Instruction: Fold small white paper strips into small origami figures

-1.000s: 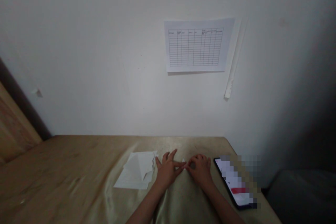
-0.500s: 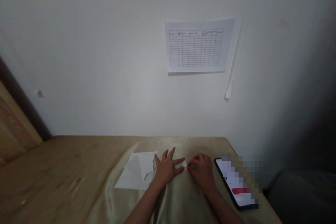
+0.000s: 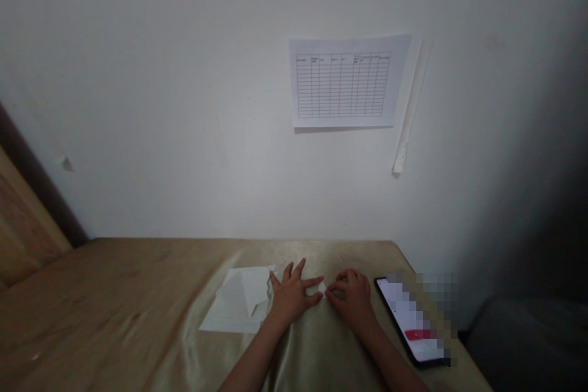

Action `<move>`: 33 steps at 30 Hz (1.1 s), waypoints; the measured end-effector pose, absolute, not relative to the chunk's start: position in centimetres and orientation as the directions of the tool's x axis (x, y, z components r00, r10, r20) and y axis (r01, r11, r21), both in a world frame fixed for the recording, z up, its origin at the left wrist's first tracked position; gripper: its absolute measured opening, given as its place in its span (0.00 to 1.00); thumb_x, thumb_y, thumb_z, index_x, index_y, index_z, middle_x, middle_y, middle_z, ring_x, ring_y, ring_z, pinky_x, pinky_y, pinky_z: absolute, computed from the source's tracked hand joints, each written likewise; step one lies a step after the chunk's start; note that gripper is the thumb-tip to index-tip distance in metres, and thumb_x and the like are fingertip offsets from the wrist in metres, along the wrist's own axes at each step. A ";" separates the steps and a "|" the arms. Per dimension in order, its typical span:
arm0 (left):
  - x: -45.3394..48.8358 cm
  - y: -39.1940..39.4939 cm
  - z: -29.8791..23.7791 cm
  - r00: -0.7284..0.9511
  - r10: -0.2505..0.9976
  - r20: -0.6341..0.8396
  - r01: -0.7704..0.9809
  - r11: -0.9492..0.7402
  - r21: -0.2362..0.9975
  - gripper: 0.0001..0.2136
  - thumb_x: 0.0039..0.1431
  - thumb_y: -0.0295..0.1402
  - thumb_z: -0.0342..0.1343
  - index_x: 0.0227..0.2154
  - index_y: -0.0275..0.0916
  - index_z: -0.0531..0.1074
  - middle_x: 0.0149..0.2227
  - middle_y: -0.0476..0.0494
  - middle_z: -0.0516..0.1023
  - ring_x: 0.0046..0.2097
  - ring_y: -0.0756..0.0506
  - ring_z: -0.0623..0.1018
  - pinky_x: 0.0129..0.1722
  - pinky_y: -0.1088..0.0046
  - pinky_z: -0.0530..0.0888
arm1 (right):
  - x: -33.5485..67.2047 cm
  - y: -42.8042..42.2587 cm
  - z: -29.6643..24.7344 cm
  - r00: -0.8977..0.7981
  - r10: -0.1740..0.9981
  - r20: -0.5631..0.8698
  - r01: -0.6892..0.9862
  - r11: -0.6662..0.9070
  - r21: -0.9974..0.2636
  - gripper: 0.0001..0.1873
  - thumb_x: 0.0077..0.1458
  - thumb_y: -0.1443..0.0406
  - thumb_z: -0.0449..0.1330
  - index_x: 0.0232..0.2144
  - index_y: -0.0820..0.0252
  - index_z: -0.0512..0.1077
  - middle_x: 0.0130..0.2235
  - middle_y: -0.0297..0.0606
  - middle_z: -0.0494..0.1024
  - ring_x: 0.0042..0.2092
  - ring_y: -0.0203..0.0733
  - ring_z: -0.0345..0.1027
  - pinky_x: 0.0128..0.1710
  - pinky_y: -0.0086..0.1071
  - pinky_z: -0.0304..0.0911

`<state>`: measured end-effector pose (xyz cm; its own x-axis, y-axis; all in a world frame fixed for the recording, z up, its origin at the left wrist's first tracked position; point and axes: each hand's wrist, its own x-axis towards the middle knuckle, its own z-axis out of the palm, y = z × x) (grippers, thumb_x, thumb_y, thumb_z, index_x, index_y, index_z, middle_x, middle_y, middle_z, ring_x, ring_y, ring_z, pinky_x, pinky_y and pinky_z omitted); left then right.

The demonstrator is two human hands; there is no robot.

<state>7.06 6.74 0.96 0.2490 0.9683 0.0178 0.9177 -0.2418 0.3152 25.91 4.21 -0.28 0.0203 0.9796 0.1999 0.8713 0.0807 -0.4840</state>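
Note:
My left hand (image 3: 292, 295) lies flat on the tan cloth (image 3: 114, 312), fingers spread, its fingertips touching a small white paper piece (image 3: 322, 287). My right hand (image 3: 353, 297) is curled, its fingertips pinching the right side of that same piece. A stack of white paper sheets (image 3: 241, 306), the top one folded into a point, lies just left of my left hand.
A phone (image 3: 411, 321) with a lit screen lies on the cloth to the right of my right hand, near the table's right edge. A printed table sheet (image 3: 344, 81) hangs on the white wall behind. A wooden panel (image 3: 22, 220) stands at the far left.
My hands have barely moved; the small paper piece now shows a little more between the fingertips than a second ago.

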 end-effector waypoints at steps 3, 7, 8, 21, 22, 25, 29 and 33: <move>7.1 6.7 1.0 0.250 0.968 0.017 0.918 -0.242 0.313 0.22 0.56 0.53 0.60 0.55 0.74 0.69 0.73 0.53 0.52 0.72 0.25 0.50 0.60 0.22 0.37 | 25.8 4.1 0.3 0.031 0.984 0.177 0.872 0.060 -0.486 0.05 0.54 0.56 0.66 0.35 0.42 0.82 0.50 0.37 0.75 0.59 0.52 0.59 0.64 0.49 0.42; 7.1 6.8 0.9 0.253 0.967 0.029 0.917 -0.249 0.313 0.21 0.56 0.54 0.59 0.54 0.74 0.70 0.73 0.54 0.53 0.72 0.25 0.50 0.60 0.21 0.37 | 25.6 3.7 0.9 0.045 0.988 0.148 0.864 0.035 -0.502 0.05 0.54 0.55 0.67 0.35 0.43 0.81 0.51 0.37 0.75 0.60 0.51 0.59 0.65 0.52 0.39; 7.1 6.8 0.9 0.255 0.966 0.027 0.916 -0.251 0.314 0.21 0.57 0.54 0.59 0.54 0.75 0.70 0.72 0.55 0.54 0.72 0.24 0.50 0.60 0.21 0.37 | 25.5 3.7 1.0 0.049 0.988 0.147 0.865 0.032 -0.500 0.05 0.54 0.56 0.66 0.35 0.44 0.81 0.50 0.37 0.75 0.60 0.51 0.59 0.65 0.53 0.39; 6.9 7.0 1.3 0.271 0.962 -0.013 0.911 -0.253 0.326 0.21 0.57 0.54 0.60 0.54 0.74 0.70 0.72 0.55 0.55 0.72 0.24 0.49 0.59 0.21 0.38 | 25.4 4.0 0.4 0.047 0.990 0.133 0.869 0.025 -0.494 0.10 0.56 0.57 0.63 0.41 0.46 0.78 0.53 0.39 0.74 0.61 0.52 0.59 0.66 0.56 0.35; 6.9 7.1 1.1 0.272 0.962 -0.008 0.910 -0.254 0.328 0.21 0.57 0.54 0.60 0.54 0.74 0.70 0.72 0.54 0.56 0.72 0.24 0.50 0.59 0.21 0.38 | 25.4 4.0 0.3 0.048 0.990 0.135 0.865 0.026 -0.502 0.10 0.56 0.58 0.63 0.42 0.46 0.78 0.53 0.39 0.74 0.61 0.52 0.59 0.66 0.56 0.35; 6.8 7.2 0.5 0.270 0.963 0.021 0.907 -0.261 0.331 0.22 0.56 0.54 0.61 0.55 0.73 0.70 0.71 0.52 0.58 0.72 0.25 0.51 0.59 0.21 0.38 | 25.5 4.0 -0.2 0.047 0.985 0.167 0.854 0.047 -0.518 0.11 0.57 0.58 0.63 0.42 0.45 0.79 0.53 0.39 0.74 0.61 0.51 0.59 0.67 0.55 0.34; 7.0 7.0 -0.1 0.249 0.965 0.081 0.903 -0.261 0.340 0.22 0.57 0.52 0.61 0.56 0.70 0.71 0.69 0.50 0.62 0.70 0.27 0.55 0.60 0.22 0.38 | 25.5 4.2 -0.6 0.037 0.983 0.179 0.853 0.062 -0.518 0.10 0.57 0.58 0.64 0.42 0.43 0.80 0.53 0.38 0.74 0.60 0.50 0.59 0.67 0.53 0.36; 7.3 6.5 0.0 0.233 0.966 0.109 0.891 -0.257 0.376 0.20 0.58 0.47 0.62 0.53 0.64 0.75 0.69 0.49 0.63 0.69 0.29 0.57 0.62 0.23 0.39 | 25.5 4.4 -1.1 0.021 0.982 0.189 0.853 0.081 -0.516 0.11 0.57 0.58 0.65 0.43 0.41 0.80 0.52 0.37 0.75 0.60 0.50 0.59 0.66 0.49 0.39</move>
